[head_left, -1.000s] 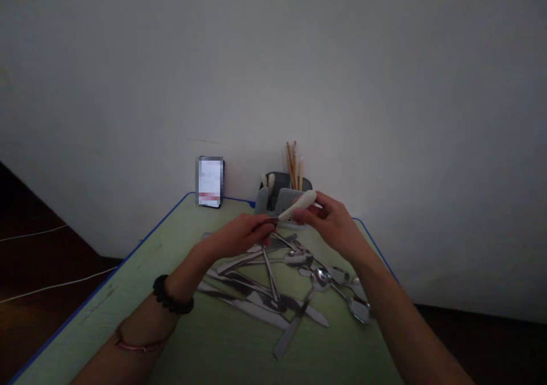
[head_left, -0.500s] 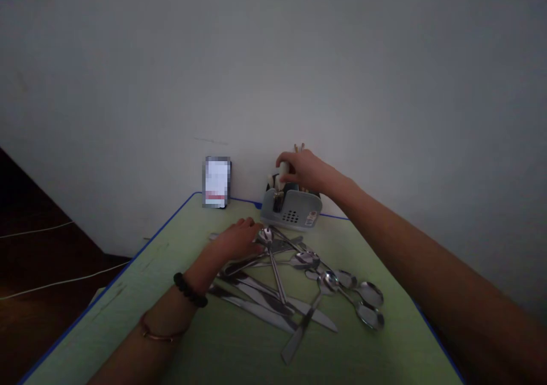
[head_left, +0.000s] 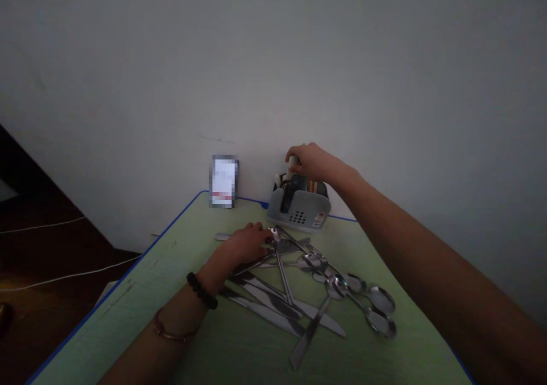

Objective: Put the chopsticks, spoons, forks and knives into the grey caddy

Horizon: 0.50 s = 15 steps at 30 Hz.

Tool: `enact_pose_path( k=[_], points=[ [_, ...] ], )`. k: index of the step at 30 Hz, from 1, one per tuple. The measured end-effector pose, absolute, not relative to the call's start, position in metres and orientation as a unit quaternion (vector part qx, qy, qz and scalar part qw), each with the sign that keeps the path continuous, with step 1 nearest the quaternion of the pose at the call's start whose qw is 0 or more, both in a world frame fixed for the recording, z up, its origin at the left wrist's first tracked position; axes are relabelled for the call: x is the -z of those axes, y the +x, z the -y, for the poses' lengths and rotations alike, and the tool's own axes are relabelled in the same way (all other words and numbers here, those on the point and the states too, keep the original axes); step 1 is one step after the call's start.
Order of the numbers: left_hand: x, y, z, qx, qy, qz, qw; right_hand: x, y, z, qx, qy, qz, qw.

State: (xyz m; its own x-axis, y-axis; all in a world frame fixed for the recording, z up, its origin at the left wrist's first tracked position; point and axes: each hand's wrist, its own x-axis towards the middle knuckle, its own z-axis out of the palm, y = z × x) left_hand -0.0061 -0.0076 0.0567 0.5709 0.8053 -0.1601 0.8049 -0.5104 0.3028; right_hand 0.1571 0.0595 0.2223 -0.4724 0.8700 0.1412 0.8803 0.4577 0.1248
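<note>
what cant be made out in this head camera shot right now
All in the head view:
Phone: screen text, pixelated.
Sticker on the holder: print too small.
Wooden sticks: upper parts, mostly behind the right hand.
White handle: partly covered by that hand's fingers.
Whether the left hand grips the spoon: its back blocks the view.

Room, apparently in a home, plain pale wall, small green table set against it, household cutlery spread on top, grey utensil holder, dark floor at left.
</note>
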Motion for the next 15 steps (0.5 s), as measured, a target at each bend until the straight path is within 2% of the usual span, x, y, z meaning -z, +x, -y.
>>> enact_pose_path(
  k=[3,6,15],
  points=[
    [-0.057,-0.006,0.008,-0.005,0.871,-0.460,0.171,-0.207,0.152,-0.069,0.073,-0.508,0.857,-0.050],
    [-0.057,-0.006,0.008,-0.005,0.873,-0.457,0.171,-0.197,0.150,-0.077,0.045,-0.505,0.857,-0.090],
    [-0.057,-0.007,0.008,0.004,0.871,-0.457,0.179,-0.172,0.143,-0.091,0.065,-0.537,0.838,-0.076]
  ],
)
